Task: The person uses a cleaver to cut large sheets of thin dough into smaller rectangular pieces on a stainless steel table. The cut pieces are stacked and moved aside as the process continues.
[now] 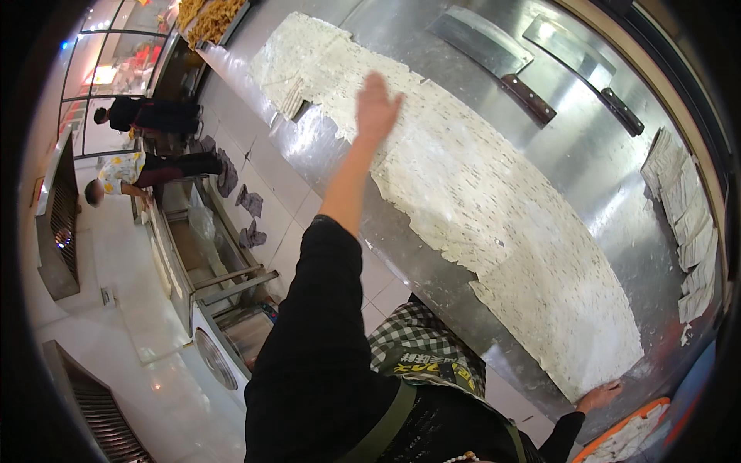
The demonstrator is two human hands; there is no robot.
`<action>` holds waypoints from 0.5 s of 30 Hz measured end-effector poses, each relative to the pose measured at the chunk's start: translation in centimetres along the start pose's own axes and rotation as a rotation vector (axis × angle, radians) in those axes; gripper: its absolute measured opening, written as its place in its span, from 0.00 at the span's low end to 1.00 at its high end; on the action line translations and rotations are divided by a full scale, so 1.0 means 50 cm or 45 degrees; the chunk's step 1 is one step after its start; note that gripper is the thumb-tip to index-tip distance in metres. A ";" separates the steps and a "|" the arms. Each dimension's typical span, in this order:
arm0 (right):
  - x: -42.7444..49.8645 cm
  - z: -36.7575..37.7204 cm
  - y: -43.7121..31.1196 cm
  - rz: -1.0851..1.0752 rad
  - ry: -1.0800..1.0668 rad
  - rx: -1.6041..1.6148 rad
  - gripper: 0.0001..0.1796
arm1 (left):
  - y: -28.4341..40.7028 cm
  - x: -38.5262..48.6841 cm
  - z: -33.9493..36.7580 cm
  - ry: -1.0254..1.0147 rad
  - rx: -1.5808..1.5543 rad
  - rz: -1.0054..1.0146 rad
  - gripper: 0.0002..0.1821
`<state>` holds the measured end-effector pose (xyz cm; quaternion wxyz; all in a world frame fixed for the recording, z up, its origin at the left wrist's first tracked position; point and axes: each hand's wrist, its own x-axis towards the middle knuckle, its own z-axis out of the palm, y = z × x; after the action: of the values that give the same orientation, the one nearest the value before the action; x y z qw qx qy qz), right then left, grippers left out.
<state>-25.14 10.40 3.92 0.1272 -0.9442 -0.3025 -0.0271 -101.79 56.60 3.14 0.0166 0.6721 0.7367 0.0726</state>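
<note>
A long thin sheet of pale dough (492, 208), flecked with dark specks, lies across a steel worktable (590, 191). Its near edge is ragged. My left hand (376, 107) is blurred over the far left part of the sheet, thumb spread and nothing held; whether the palm touches the dough is unclear. At the opposite end, by the lower right corner of the sheet, rests my right hand (599, 396). Its fingers are partly hidden, so a grip on the dough edge cannot be made out. A small pleated piece of dough (292, 98) sits at the sheet's left edge.
Two cleavers, one brown-handled (486, 43) and one black-handled (573, 55), lie beyond the sheet. Stacked dough strips (683, 214) line the right side. An orange-rimmed basin (628, 431) holds dough pieces. Fried food (214, 23) fills a tray far left. Two people (124, 173) stand beyond.
</note>
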 end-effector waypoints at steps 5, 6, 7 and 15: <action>0.002 0.001 0.004 -0.029 -0.003 0.036 0.21 | -0.016 0.028 -0.020 -0.133 0.008 0.347 0.39; 0.001 0.000 0.001 -0.018 -0.054 0.015 0.21 | -0.069 0.061 -0.037 -0.078 0.005 0.175 0.38; -0.003 0.001 -0.002 -0.003 -0.046 0.091 0.22 | -0.117 0.088 -0.047 -0.070 -0.018 -0.029 0.38; -0.013 -0.014 -0.018 0.194 -0.097 0.173 0.17 | 0.021 0.014 0.008 0.099 -0.014 0.331 0.40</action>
<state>-26.16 10.58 4.74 0.1809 -0.9541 -0.2356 0.0391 -100.78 57.43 2.92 -0.0179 0.7583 0.6432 0.1044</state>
